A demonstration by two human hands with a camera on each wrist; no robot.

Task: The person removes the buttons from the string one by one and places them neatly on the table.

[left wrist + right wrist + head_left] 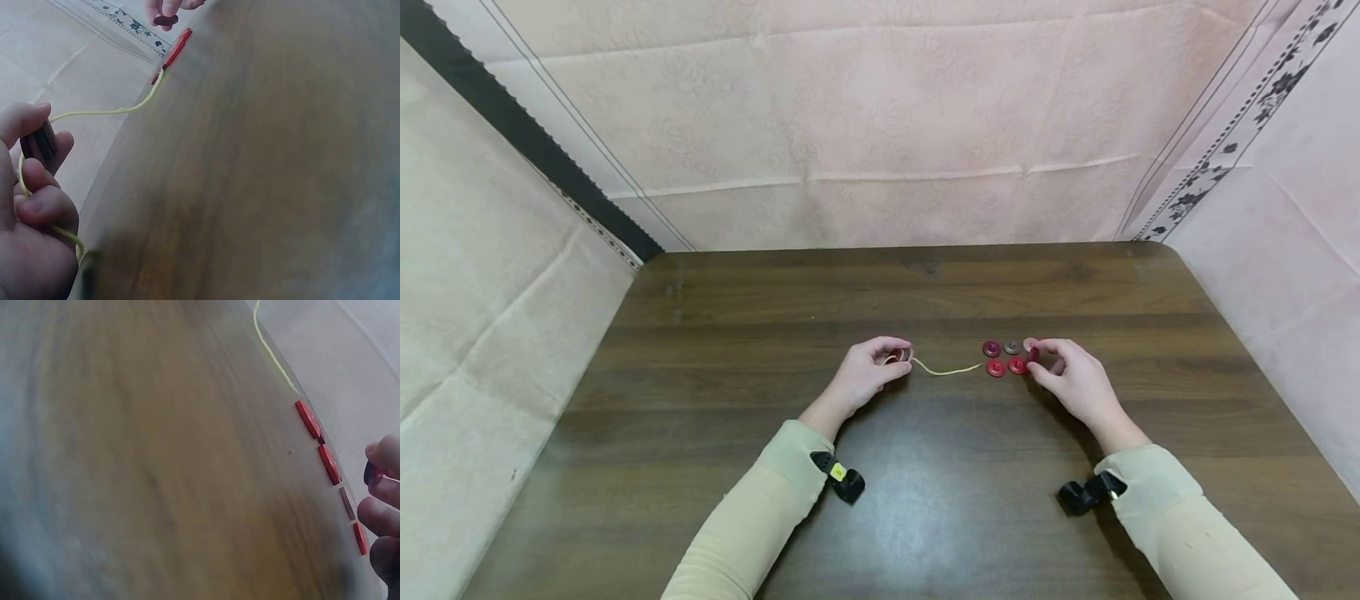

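Note:
My left hand [871, 371] pinches a small stack of dark buttons [39, 144] between thumb and fingers. A yellow string [943, 372] comes out of the stack and runs right across the table, its end close to the loose buttons. In the left wrist view its other end trails down past the curled fingers. My right hand [1075, 383] pinches a dark red button [373, 474] just above the table. Beside that hand lie two red buttons [1017, 365], a maroon button [992, 348] and a grey button [1011, 347]. A paler button [1029, 342] shows partly behind the right fingertips.
The brown wooden table [925, 292] has rounded far corners. Pale cloth [880, 125] hangs behind it and at both sides. A small black camera [847, 483] is strapped to the left sleeve, and another black camera [1077, 497] to the right one.

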